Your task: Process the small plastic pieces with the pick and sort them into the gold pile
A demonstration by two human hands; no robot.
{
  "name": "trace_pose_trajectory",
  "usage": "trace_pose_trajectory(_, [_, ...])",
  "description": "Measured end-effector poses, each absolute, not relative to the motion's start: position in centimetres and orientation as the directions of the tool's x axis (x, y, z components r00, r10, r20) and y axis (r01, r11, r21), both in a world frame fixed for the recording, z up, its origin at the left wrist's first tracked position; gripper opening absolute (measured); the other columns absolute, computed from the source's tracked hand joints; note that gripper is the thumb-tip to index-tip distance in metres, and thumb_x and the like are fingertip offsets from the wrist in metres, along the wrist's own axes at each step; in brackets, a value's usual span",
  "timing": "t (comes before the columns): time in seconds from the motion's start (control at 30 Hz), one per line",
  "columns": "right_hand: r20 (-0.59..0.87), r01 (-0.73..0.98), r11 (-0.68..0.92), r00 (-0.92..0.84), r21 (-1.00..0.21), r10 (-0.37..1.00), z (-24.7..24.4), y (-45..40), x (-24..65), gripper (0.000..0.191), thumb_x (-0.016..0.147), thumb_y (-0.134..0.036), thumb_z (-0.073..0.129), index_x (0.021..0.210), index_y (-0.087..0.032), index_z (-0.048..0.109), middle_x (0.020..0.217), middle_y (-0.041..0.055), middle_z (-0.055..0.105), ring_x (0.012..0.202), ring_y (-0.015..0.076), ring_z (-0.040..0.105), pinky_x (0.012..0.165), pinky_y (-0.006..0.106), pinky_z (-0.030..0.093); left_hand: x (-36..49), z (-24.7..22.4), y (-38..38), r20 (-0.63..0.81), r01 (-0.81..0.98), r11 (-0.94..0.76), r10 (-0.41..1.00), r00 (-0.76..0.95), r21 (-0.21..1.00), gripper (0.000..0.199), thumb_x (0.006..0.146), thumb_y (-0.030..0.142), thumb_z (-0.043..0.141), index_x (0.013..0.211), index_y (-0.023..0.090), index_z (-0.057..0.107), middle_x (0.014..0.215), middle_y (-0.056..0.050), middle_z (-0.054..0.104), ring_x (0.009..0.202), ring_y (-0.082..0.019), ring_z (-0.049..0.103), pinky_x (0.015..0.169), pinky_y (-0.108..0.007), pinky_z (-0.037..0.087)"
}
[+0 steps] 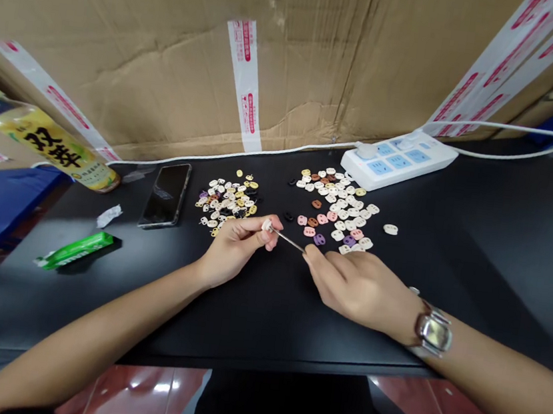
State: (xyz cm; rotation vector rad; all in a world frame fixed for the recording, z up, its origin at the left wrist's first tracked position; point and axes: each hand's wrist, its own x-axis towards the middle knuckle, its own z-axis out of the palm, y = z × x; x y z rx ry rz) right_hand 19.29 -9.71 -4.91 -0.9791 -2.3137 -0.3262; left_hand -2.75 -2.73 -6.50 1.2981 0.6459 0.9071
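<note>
My left hand (236,246) pinches a small white piece (267,225) between thumb and fingertips, above the black table. A thin metal tool (290,240) is held in my right hand (352,283), its far end touching or close to the white piece. Just beyond my left hand lies a pile of small white, yellow, brown and black pieces (227,201). Past my right hand spreads a wider group of white, pink, purple and brown button-like pieces (351,209). One white piece (390,230) lies apart on the right.
A white power strip (398,160) with a cable stands at the back right of the black table (492,260). On the left are a phone (167,195), a yellow drink bottle (57,146), a green packet (77,250) and crumpled paper (109,215). Taped cardboard (174,53) rises behind.
</note>
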Motion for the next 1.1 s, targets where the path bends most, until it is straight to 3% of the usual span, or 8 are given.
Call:
trace_pose_trajectory(0.07, [0.618, 0.715, 0.699, -0.562, 0.027, 0.551, -5.0, -9.8, 19.3, 0.024, 0.093, -0.008, 0.047, 0.100, -0.007, 0.070, 0.055, 0.0014, 0.059, 0.042, 0.0127, 0.049, 0.041, 0.028, 0.033, -2.8, -6.5, -2.8, 0.088, -0.189, 0.013, 0.852, 0.516, 0.982, 0.018, 0.085, 0.034, 0.072, 0.092, 0.017, 0.074, 0.068, 0.001, 0.056, 0.067, -0.011, 0.048, 0.071, -0.028, 0.037])
trace_pose_trajectory(0.23, [0.584, 0.680, 0.642, -0.375, -0.354, 0.720, -4.9, -9.6, 19.1, 0.019, 0.097, -0.017, 0.050, 0.095, -0.015, 0.068, 0.049, -0.0066, 0.052, 0.037, 0.0063, 0.043, 0.041, 0.021, 0.034, -2.7, -6.5, -2.7, 0.093, -0.183, 0.006, 0.846, 0.525, 0.983, 0.019, 0.086, 0.035, 0.071, 0.092, 0.017, 0.074, 0.068, 0.001, 0.056, 0.068, -0.011, 0.048, 0.072, -0.028, 0.037])
trace_pose_trajectory(0.4, [0.661, 0.720, 0.686, -0.466, -0.103, 0.589, -4.1, -8.9, 19.6, 0.017, 0.094, -0.014, 0.053, 0.096, -0.011, 0.070, 0.062, 0.0016, 0.068, 0.049, 0.0131, 0.061, 0.049, 0.027, 0.042, -2.6, -6.2, -2.8, 0.099, -0.240, 0.037, 0.843, 0.528, 0.970, 0.019, 0.086, 0.033, 0.072, 0.096, 0.017, 0.076, 0.072, 0.000, 0.058, 0.071, -0.011, 0.050, 0.073, -0.027, 0.040])
trace_pose_trajectory(0.57, [0.618, 0.721, 0.686, -0.497, -0.096, 0.610, -3.1, -8.8, 20.4, 0.019, 0.096, -0.017, 0.051, 0.091, -0.015, 0.069, 0.057, -0.0014, 0.065, 0.043, 0.0108, 0.055, 0.047, 0.027, 0.039, -2.6, -6.0, -2.3, 0.108, -0.291, 0.015, 0.910, 0.400, 0.957, 0.018, 0.084, 0.031, 0.074, 0.097, 0.019, 0.077, 0.083, -0.002, 0.061, 0.075, -0.009, 0.052, 0.073, -0.023, 0.043])
trace_pose_trajectory(0.7, [0.590, 0.710, 0.642, -0.396, -0.289, 0.703, -2.9, -8.7, 20.6, 0.015, 0.097, -0.023, 0.052, 0.102, -0.018, 0.065, 0.072, -0.0003, 0.071, 0.046, 0.0095, 0.057, 0.050, 0.025, 0.040, -2.7, -5.5, -2.0, 0.092, -0.290, 0.007, 0.941, 0.326, 0.957, 0.020, 0.081, 0.028, 0.076, 0.100, 0.020, 0.078, 0.100, -0.005, 0.068, 0.083, -0.011, 0.055, 0.077, -0.023, 0.046])
trace_pose_trajectory(0.87, [0.354, 0.599, 0.491, -0.341, -0.632, 0.871, -2.9, -8.1, 20.5, 0.017, 0.104, -0.031, 0.038, 0.107, -0.022, 0.052, 0.088, 0.0021, 0.067, 0.069, 0.0133, 0.062, 0.065, 0.025, 0.045, -2.9, -5.2, -2.6, -0.067, -0.080, 0.125, 0.857, 0.511, 0.989, 0.029, 0.081, 0.026, 0.076, 0.109, 0.019, 0.076, 0.100, -0.007, 0.074, 0.087, -0.014, 0.063, 0.086, -0.029, 0.049])
trace_pose_trajectory(0.97, [0.300, 0.536, 0.464, -0.367, -0.705, 0.880, -3.0, -7.7, 20.3, 0.021, 0.105, -0.034, 0.035, 0.103, -0.022, 0.052, 0.088, 0.0023, 0.063, 0.076, 0.0148, 0.060, 0.072, 0.027, 0.045, -3.0, -5.2, -2.9, -0.137, 0.005, 0.162, 0.816, 0.561, 0.987, 0.027, 0.074, 0.024, 0.082, 0.100, 0.018, 0.077, 0.093, -0.005, 0.076, 0.088, -0.016, 0.069, 0.093, -0.034, 0.051])
trace_pose_trajectory(1.1, [0.226, 0.531, 0.427, -0.402, -0.732, 0.887, -3.4, -7.7, 19.7, 0.019, 0.100, -0.038, 0.047, 0.099, -0.021, 0.056, 0.076, -0.0023, 0.055, 0.062, 0.0119, 0.050, 0.062, 0.025, 0.040, -2.8, -4.9, -3.1, -0.091, 0.031, 0.088, 0.839, 0.536, 0.996, 0.021, 0.071, 0.024, 0.084, 0.090, 0.017, 0.077, 0.094, -0.005, 0.077, 0.089, -0.016, 0.070, 0.093, -0.033, 0.052])
